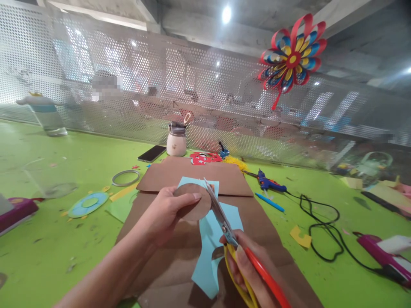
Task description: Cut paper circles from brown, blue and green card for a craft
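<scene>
A round brown paper disc [195,207] is pinched by my left hand [167,209], thumb on top. Light blue paper [207,184] shows just behind the disc. My right hand [247,261] is wrapped round the red and yellow handles of a pair of scissors [224,224]. The blades point up and away, beside the disc's right edge. Beneath both hands, a cut piece of light blue paper [208,248] lies on large brown paper [160,273].
A bottle [176,141], a phone [152,153] and a tape ring [126,178] stand or lie beyond my left hand. To the right are a blue glue gun [269,183], a blue pen [269,202] and a looped black cable [337,226]. A paper flower [293,60] hangs above.
</scene>
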Motion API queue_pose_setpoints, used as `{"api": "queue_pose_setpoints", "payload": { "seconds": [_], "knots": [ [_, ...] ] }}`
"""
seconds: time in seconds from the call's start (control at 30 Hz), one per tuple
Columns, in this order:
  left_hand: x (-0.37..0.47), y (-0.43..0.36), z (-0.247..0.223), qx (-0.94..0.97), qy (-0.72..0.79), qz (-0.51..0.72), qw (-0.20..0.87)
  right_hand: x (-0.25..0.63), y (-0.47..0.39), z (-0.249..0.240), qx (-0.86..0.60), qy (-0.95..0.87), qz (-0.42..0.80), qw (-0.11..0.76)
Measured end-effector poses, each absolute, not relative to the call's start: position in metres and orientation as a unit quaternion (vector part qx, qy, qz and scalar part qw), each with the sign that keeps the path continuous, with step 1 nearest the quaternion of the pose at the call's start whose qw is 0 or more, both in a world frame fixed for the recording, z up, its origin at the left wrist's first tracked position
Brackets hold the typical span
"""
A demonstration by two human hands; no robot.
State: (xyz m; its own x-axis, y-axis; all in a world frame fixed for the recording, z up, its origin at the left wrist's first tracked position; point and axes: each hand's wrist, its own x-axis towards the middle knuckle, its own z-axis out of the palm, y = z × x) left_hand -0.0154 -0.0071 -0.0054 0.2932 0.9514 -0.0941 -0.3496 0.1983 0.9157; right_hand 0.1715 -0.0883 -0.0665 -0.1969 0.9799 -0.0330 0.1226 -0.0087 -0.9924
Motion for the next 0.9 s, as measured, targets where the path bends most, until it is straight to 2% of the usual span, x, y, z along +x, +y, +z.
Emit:
{"api": "queue_pose_setpoints", "payload": {
  "seconds": [0.9],
  "knots": [
    [-0.02, -0.007, -0.004, 0.438, 0.341, 0.461, 0.692, 0.173, -0.085, -0.073, -0.456, -0.565, 0.538, 0.427]
  ]
}}
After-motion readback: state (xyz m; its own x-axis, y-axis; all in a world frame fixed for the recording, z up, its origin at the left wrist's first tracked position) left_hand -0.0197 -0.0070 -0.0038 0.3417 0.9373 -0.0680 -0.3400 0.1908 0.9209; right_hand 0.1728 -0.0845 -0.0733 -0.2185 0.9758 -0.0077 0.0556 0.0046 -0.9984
